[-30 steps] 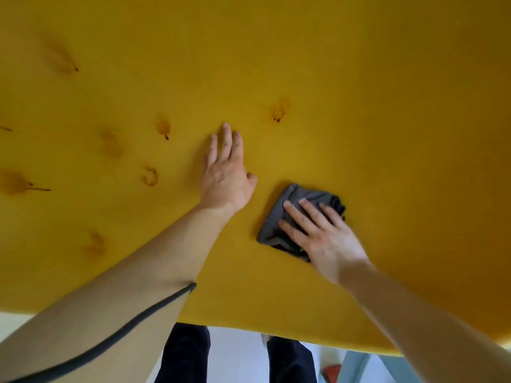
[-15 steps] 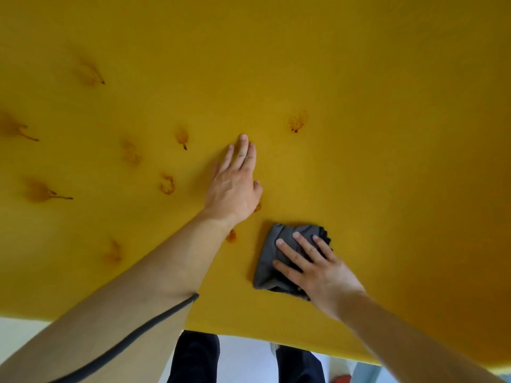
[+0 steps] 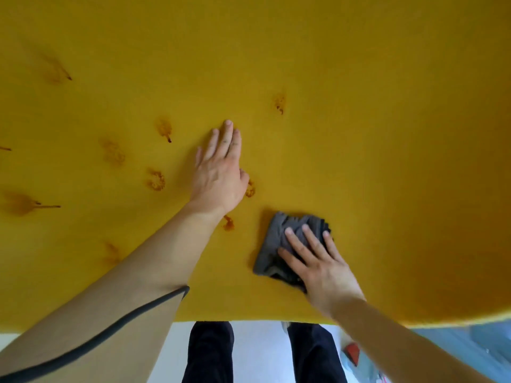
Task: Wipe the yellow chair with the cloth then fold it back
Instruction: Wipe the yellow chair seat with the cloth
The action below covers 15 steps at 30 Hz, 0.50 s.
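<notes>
Grey cloth point(image 3: 279, 244) bunched, creased under flat-fingered right hand point(image 3: 320, 266); left hand point(image 3: 221, 172) flat, fingers straight, on stained yellow chair point(image 3: 359, 134).

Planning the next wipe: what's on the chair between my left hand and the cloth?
Two brown stains on the yellow chair, shown in the head view.

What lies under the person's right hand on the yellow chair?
A crumpled grey cloth, pressed by the right hand onto the yellow chair. The chair surface beneath the cloth is hidden.
</notes>
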Available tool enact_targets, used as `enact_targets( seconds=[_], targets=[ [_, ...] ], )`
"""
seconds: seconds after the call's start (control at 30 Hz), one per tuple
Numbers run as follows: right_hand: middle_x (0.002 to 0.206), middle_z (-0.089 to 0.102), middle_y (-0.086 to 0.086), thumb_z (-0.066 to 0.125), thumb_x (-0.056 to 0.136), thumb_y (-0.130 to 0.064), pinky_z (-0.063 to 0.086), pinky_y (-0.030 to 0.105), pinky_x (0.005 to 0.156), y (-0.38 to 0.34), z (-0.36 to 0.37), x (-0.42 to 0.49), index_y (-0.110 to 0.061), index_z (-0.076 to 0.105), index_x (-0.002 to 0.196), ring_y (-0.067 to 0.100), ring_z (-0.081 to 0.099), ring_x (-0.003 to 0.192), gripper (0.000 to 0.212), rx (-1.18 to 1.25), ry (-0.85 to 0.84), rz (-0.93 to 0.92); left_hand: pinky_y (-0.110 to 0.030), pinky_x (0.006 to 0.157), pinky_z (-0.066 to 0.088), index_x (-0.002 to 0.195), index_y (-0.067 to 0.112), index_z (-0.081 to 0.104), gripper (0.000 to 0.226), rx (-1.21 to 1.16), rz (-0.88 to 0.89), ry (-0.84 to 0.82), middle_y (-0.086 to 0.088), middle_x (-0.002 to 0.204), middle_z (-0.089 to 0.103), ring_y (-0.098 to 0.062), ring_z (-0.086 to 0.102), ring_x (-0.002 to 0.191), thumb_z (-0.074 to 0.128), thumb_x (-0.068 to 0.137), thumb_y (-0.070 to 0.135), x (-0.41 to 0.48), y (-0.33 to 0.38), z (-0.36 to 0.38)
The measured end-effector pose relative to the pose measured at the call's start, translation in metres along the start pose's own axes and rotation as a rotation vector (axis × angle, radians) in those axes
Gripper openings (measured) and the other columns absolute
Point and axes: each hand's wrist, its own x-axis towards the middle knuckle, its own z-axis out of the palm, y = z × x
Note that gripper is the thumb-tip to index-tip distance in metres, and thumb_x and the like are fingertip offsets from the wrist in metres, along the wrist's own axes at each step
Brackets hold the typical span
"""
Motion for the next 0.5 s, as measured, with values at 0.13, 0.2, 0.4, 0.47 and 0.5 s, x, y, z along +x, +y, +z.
enact_targets(
  seconds=[0.13, 0.2, 0.4, 0.47, 0.5],
  targets=[
    [0.151, 0.049, 0.008, 0.07, 0.08, -0.033, 0.02, 0.06, 0.118, 0.01, -0.019, -0.035, -0.03, 0.068, 0.127, 0.041, 0.045, 0.138, 0.047, -0.138, -0.202, -0.239, -0.046, 0.122, 0.014, 0.159, 0.019, 0.012, 0.076, 0.023, 0.12, -0.044, 0.007, 0.167, -0.002, -0.017, 0.003, 0.154, 0.05, 0.094, 0.03, -0.021, 0.036, -0.004],
    [0.139, 0.062, 0.007, 0.046, 0.088, -0.029, 0.032, 0.061, 0.114, 0.064, -0.053, -0.006, -0.03, 0.078, 0.107, 0.042, 0.057, 0.127, 0.037, -0.263, -0.13, -0.189, -0.048, 0.12, 0.021, 0.158, 0.018, 0.017, 0.076, -0.014, 0.203, -0.081, 0.006, 0.167, 0.003, -0.018, 0.009, 0.153, 0.053, 0.092, 0.029, -0.035, 0.065, -0.002],
    [0.163, 0.028, 0.009, 0.032, 0.099, -0.026, 0.0, 0.061, 0.12, 0.166, -0.18, 0.01, -0.017, 0.062, 0.132, 0.034, 0.012, 0.153, 0.045, -0.519, 0.131, 0.289, -0.044, 0.119, 0.024, 0.158, 0.017, 0.017, 0.072, -0.149, 0.206, -0.147, 0.002, 0.167, 0.005, -0.02, 0.014, 0.152, 0.051, 0.096, 0.032, -0.052, 0.133, -0.003],
    [0.162, 0.029, 0.015, 0.022, 0.097, -0.026, -0.002, 0.059, 0.121, 0.147, -0.159, -0.024, -0.01, 0.06, 0.133, 0.04, 0.015, 0.152, 0.055, -0.468, 0.114, 0.388, -0.038, 0.12, 0.023, 0.158, 0.017, 0.018, 0.069, -0.217, 0.198, -0.158, 0.003, 0.167, 0.006, -0.02, 0.017, 0.151, 0.05, 0.098, 0.031, -0.058, 0.149, -0.007],
    [0.159, 0.033, 0.019, 0.022, 0.095, -0.026, 0.001, 0.059, 0.121, 0.126, -0.134, -0.046, -0.008, 0.062, 0.13, 0.044, 0.021, 0.149, 0.056, -0.423, 0.07, 0.401, -0.036, 0.12, 0.023, 0.158, 0.018, 0.019, 0.068, -0.234, 0.202, -0.166, 0.003, 0.167, 0.008, -0.019, 0.019, 0.15, 0.048, 0.098, 0.03, -0.061, 0.155, -0.008]
  ],
)
